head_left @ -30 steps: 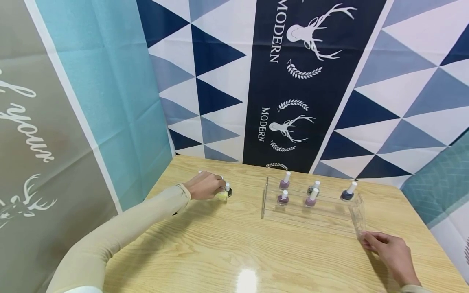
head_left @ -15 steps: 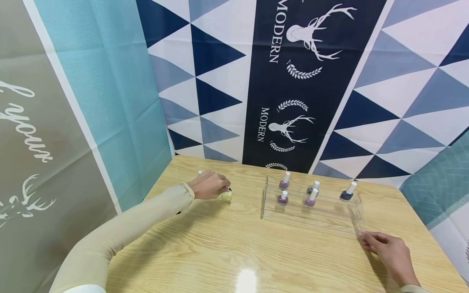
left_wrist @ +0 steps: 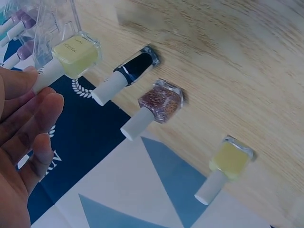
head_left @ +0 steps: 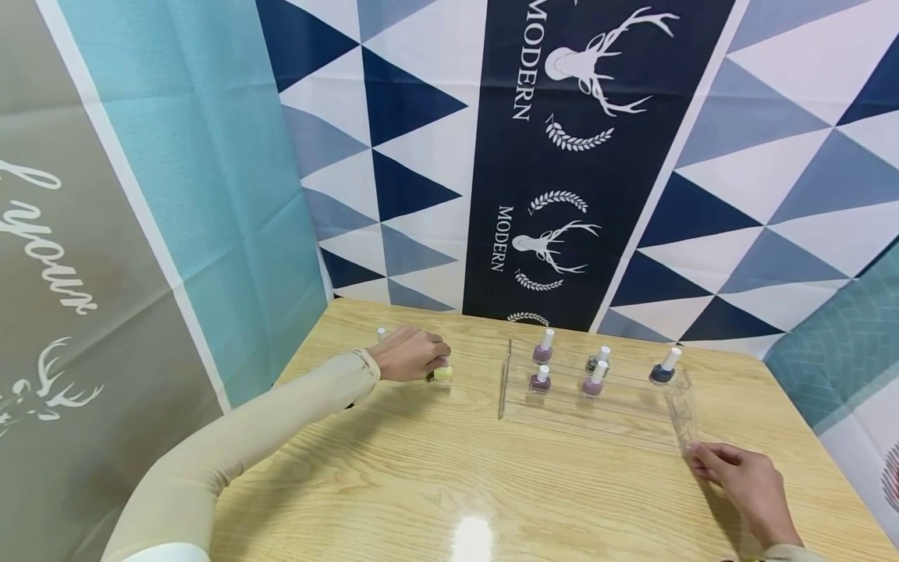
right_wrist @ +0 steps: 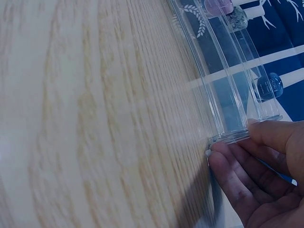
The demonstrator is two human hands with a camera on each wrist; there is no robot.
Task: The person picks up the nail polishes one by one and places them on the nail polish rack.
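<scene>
My left hand (head_left: 413,353) pinches the white cap of a pale yellow nail polish bottle (left_wrist: 77,54), held above the table with the bottle tilted. Close by on the table stand a black nail polish bottle (left_wrist: 137,67), a reddish glitter one (left_wrist: 161,100) and a second yellow one (left_wrist: 231,159); in the head view my hand hides most of them. On the right, my right hand (head_left: 747,484) grips the near right end of a clear stepped rack (right_wrist: 228,76) between thumb and fingers. The rack carries several polish bottles, among them a dark blue one (head_left: 662,373).
Purple (head_left: 540,383), lilac (head_left: 593,387) and mauve (head_left: 542,353) bottles also stand on the rack's tiers, near a grey glitter one. A patterned cloth (head_left: 414,195) hangs behind the wooden table (head_left: 421,484).
My left hand has lifted the yellow nail polish bottle and carried it slightly right, past the black bottle. The right hand keeps its hold on the rack, which stays put.
</scene>
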